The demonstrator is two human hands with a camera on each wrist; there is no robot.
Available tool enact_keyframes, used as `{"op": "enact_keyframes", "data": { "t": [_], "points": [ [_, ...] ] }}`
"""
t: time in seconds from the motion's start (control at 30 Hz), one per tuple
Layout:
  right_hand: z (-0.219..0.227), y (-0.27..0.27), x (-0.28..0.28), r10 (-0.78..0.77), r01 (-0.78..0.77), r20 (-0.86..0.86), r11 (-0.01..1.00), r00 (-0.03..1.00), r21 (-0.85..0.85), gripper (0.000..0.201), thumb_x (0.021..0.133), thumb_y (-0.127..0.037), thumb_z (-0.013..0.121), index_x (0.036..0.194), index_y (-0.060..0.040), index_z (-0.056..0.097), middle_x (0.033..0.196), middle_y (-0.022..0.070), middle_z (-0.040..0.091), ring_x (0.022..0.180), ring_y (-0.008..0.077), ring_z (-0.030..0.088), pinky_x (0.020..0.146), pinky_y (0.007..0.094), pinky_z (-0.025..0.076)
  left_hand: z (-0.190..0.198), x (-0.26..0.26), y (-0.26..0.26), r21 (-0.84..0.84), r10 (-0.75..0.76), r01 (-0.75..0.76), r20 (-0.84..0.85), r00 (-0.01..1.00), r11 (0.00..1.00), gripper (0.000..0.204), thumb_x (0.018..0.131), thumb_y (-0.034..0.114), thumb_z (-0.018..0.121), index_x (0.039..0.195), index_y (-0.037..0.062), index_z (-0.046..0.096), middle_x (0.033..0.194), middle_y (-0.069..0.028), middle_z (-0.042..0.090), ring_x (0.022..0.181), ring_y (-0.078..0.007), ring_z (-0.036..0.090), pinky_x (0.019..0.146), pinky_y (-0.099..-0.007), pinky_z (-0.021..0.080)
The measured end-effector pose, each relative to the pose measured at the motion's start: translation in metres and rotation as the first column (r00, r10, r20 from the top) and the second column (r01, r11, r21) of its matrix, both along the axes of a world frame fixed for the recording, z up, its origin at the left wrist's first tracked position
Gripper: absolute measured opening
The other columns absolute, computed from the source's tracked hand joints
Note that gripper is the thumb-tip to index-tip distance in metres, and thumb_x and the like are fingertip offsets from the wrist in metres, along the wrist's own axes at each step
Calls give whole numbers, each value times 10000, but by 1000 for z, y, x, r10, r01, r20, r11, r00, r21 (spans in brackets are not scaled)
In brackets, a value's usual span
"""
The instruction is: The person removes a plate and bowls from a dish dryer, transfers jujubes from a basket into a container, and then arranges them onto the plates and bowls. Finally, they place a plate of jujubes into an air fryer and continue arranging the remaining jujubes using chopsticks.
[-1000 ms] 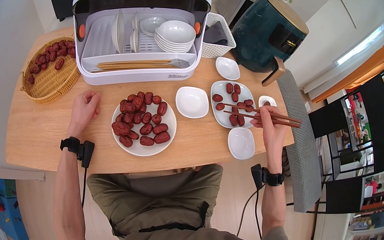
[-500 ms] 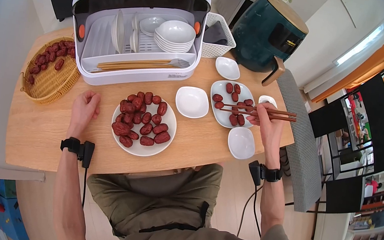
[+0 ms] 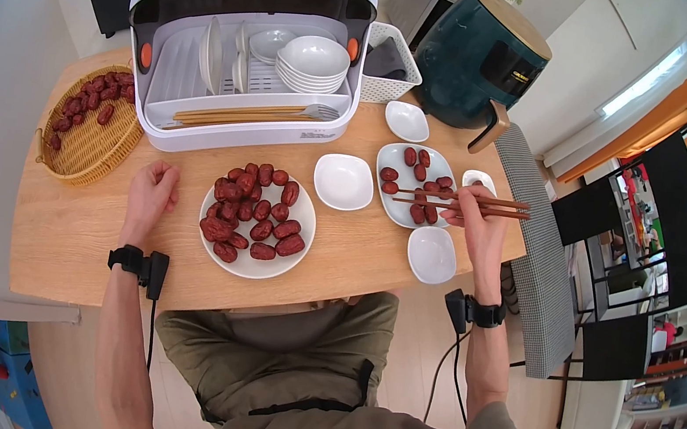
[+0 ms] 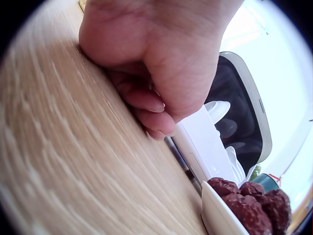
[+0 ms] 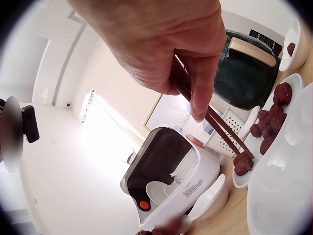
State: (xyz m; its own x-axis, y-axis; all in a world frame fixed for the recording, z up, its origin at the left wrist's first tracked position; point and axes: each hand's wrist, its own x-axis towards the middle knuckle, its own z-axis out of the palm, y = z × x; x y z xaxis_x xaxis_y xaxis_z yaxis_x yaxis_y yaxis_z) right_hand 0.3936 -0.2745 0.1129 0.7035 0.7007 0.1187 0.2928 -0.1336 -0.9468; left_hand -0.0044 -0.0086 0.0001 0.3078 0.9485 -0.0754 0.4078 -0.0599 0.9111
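My right hand (image 3: 484, 222) holds a pair of brown chopsticks (image 3: 495, 207) over the pale oval plate (image 3: 397, 209) of red dates. Their tips are right at a date (image 3: 389, 188) near the plate's left edge; the right wrist view shows the chopsticks (image 5: 226, 132) reaching down on either side of a date (image 5: 240, 169). My left hand (image 3: 153, 191) rests on the wooden table, fingers loosely curled and nothing held, as the left wrist view shows the hand (image 4: 156, 63) too. Beside it stands a round white plate (image 3: 251, 269) piled with larger dates (image 3: 231, 193).
White dishes (image 3: 344, 183) stand around the oval plate, with a small dish (image 3: 479, 180) holding a date by my right hand. Behind are an open dish box (image 3: 240, 137), a white basket (image 3: 389, 88) and a green air fryer (image 3: 464, 64). A woven tray (image 3: 85, 158) of dates sits left.
My right hand has shifted slightly left, and the chopstick tips have come closer to the date at the plate's left edge, which has moved a little left. The left hand stays still.
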Motion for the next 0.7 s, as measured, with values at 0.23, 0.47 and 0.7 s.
{"op": "enact_keyframes", "data": {
  "t": [0.23,0.47,0.7],
  "points": [
    [5,-4,-5,-20,18,44,999,999,49,196,946,-129,588,976,63,616,831,127,674,662,159,682,570,229,556,-2,-1,1,7,4,-4,-2,1000,1000,262,933,225,564,808,-2,601,556,-45,571,448,-97,514,443,-251,404],
    [15,-5,-19,61,-60,0,985,998,164,165,956,-112,568,973,45,615,824,136,681,646,173,678,580,248,561,4,1,-3,-13,36,-36,-6,999,999,250,922,214,565,833,-13,619,571,-41,577,465,-100,527,455,-256,412],
    [35,17,-78,347,-333,-104,934,932,133,148,945,-95,595,988,43,630,874,106,668,746,166,675,679,256,557,1,0,-1,-23,6,-5,11,1000,1000,252,922,217,568,836,-14,620,581,-41,581,476,-100,530,465,-258,421]
  ]
}}
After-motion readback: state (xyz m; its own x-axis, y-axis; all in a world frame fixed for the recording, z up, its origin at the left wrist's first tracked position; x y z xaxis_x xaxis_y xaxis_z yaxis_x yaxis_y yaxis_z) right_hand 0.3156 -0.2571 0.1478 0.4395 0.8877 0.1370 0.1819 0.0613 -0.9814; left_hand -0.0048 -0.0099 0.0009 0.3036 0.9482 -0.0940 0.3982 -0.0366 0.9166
